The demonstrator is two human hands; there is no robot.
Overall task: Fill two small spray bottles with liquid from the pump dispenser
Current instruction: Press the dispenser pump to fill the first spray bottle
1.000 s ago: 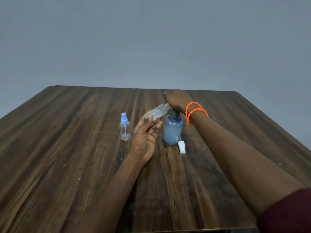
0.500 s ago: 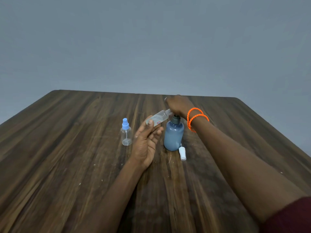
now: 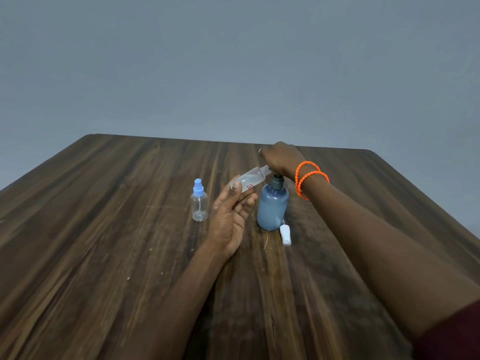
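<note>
Head view: clear uncapped spray bottle (image 3: 250,180), tilted, red-marked label.

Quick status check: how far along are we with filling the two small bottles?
Done: one clear bottle is uncapped; its white sprayer cap lies on the table.
In hand: the left hand holds that bottle tilted, mouth at the blue pump dispenser, while the right hand rests on the pump. Its fill level is unclear.
Left: the blue-capped bottle stands capped and looks empty.
</note>
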